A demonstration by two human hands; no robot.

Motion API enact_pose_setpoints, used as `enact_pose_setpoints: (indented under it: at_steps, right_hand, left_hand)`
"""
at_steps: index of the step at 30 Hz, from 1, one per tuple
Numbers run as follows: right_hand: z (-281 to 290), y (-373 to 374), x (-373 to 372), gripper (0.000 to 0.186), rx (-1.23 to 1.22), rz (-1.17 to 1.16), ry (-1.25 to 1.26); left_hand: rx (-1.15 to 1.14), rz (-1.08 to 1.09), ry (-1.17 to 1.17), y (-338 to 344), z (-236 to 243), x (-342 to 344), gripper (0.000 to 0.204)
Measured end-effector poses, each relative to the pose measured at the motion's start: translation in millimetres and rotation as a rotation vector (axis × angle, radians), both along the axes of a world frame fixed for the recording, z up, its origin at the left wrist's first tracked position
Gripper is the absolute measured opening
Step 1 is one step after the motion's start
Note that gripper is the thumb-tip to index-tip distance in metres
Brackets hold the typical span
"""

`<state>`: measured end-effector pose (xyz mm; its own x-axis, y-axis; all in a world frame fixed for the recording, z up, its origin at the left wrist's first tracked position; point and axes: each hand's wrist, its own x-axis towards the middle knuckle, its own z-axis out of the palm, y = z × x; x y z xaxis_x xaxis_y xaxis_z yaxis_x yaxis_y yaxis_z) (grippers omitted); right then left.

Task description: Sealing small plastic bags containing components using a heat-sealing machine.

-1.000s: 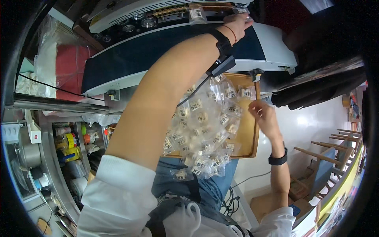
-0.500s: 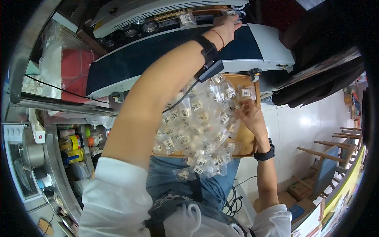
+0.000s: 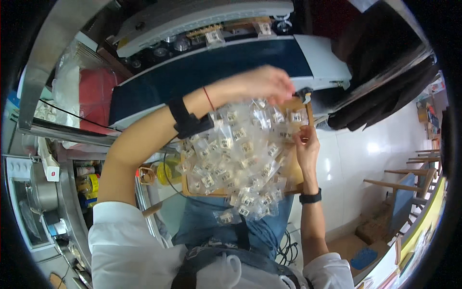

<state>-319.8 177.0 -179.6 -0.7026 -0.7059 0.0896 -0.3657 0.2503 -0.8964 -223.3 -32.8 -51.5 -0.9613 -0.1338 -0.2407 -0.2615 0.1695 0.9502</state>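
Packets (image 3: 243, 147), small, clear and dark-labelled, lie heaped in a brown tray (image 3: 292, 166) in front of the person, some spilling over its near edge toward the trousers (image 3: 207, 216). The left hand (image 3: 272, 85) hangs above the tray's far edge, beside the machine (image 3: 308, 53), its fingers bent; it is blurred, so whether it holds anything cannot be told. The right hand (image 3: 307, 144) is at the tray's right side, thumb and fingertips nearly together at the end of a packet; whether they pinch it or only touch it cannot be told. Two more packets sit apart from each other along the far edge of the machine's dark belt (image 3: 216, 65). Each wrist wears a black band (image 3: 310, 196), the left one with a cable (image 3: 167, 168) running from it.
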Motion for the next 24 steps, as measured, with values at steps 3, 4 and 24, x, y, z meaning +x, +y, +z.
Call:
enact_pose_setpoints:
  at_steps: [3,4,24]
  right_hand:
    - [41.8,-21.0,-3.3,0.020,-0.171,0.054,0.033]
    - [74.5,-30.1,-2.7,0.019,-0.183,0.208,0.116]
    - [132.9,-114.4,-77.5,0.010,-0.323,0.462,-0.573]
  left_hand:
    - [-0.344,-0.118,0.148,9.6,-18.9,8.6,0.040]
    - [-0.424,-0.097,0.264,14.2,-18.1,13.1,0.042]
    - [0.345,0.133,0.295,0.1,8.8,-26.7,0.033]
